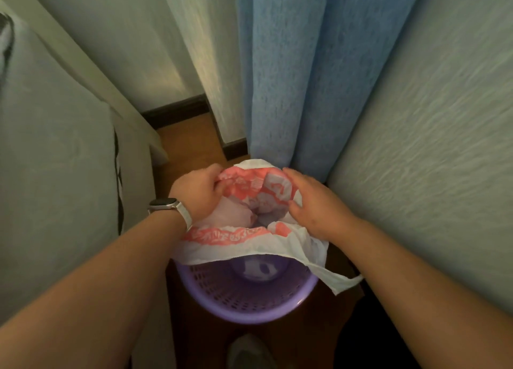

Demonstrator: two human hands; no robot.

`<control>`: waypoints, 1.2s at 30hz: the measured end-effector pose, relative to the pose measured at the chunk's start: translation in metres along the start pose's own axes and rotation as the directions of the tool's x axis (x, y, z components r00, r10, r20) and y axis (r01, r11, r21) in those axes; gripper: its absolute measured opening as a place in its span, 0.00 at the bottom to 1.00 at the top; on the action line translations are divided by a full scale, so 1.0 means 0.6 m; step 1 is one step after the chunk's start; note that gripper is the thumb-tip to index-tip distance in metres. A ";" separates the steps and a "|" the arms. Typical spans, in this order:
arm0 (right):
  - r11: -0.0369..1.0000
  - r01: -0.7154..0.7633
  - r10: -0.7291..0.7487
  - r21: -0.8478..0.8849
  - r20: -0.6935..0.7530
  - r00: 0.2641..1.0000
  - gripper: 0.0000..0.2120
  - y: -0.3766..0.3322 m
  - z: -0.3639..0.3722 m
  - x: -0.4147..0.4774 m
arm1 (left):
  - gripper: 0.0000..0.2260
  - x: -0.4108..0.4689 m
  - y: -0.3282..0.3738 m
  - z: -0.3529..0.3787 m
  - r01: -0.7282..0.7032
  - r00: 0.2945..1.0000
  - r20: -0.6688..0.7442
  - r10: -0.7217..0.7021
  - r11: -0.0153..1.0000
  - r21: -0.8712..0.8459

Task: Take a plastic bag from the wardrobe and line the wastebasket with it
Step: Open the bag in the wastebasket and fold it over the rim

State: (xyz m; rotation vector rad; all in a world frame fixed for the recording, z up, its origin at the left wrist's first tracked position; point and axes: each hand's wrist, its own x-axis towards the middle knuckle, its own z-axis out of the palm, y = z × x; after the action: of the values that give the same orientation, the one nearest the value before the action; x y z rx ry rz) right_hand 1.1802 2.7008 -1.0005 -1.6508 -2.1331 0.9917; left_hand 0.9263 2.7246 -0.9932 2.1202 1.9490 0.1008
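Here: both hands grasping bag over wastebasket | curtain just behind

Thin crinkled plastic bag, perforated wastebasket

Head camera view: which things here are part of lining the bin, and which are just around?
Part of the job: white plastic bag with red print; purple perforated plastic wastebasket; left hand; right hand.

Just around: blue fabric curtain; pale wristwatch; grey shoe.
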 end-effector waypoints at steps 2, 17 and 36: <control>0.999 -0.041 0.041 -0.015 -0.023 0.999 0.24 0.001 0.000 0.001 | 0.12 -0.007 -0.005 -0.006 0.060 0.997 0.040 -0.060 0.998 0.011; 0.972 -0.196 0.186 -0.126 -0.085 0.979 0.11 0.004 -0.012 -0.013 | 0.18 -0.032 0.038 -0.021 -0.168 0.976 -0.128 0.176 0.983 0.070; 0.996 -0.084 0.081 -0.026 -0.101 0.992 0.13 0.001 -0.003 -0.006 | 0.08 0.014 0.046 0.007 0.004 0.999 0.042 0.001 0.994 -0.112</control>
State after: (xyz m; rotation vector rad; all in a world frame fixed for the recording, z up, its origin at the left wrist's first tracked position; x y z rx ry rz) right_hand 1.1827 2.6980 -0.9988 -1.7769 -2.0402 0.8836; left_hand 0.9548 2.7307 -0.9916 2.0332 1.8752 0.1608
